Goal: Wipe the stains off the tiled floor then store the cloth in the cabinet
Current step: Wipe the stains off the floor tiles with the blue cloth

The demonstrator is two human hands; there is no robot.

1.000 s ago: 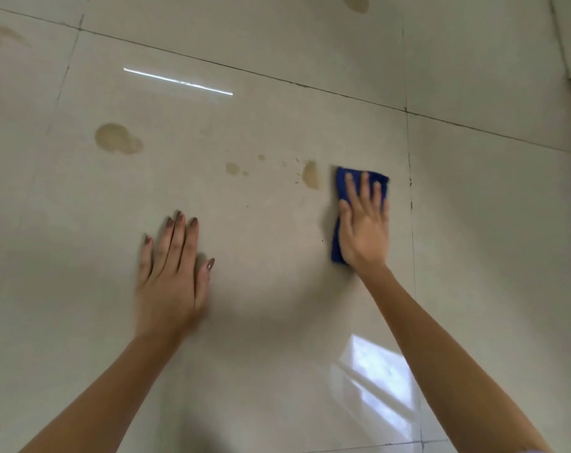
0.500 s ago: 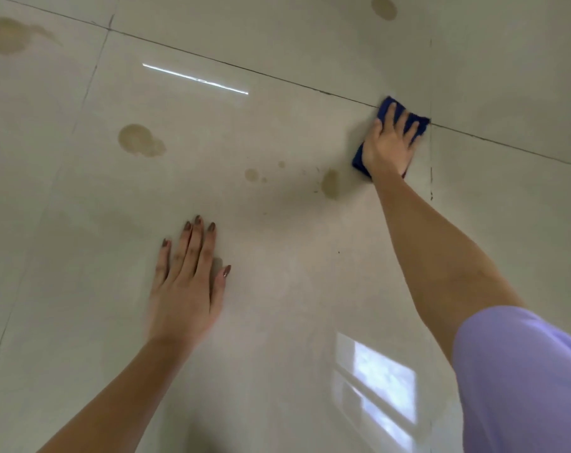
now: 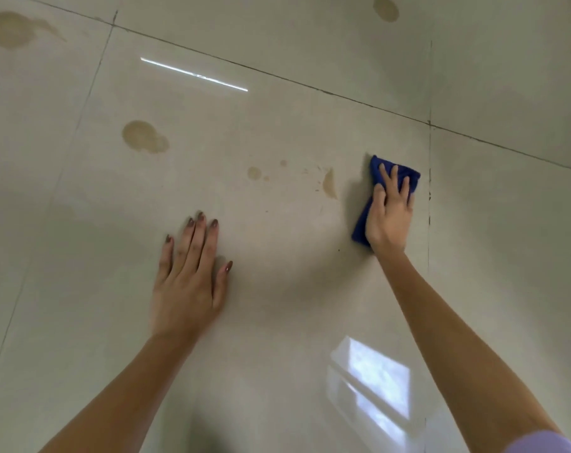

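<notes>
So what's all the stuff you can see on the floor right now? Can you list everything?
Cloth: one, dark blue, folded, flat on the floor under the right hand, just left of a grout line.
Stains: about seven, brownish. A big one far left at the top; a round one at the top right; a double blob in the middle left; a curved smear just left of the cloth; small dots between the blob and the smear.
Floor tiles: several, shiny beige, with dark grout lines.
Reflections: two, bright white, a thin strip and a window shape.
Left hand: flat on the floor, empty, dark nails.
Right hand: pressing down on the cloth.
Sleeve: lilac, bottom right corner.
</notes>
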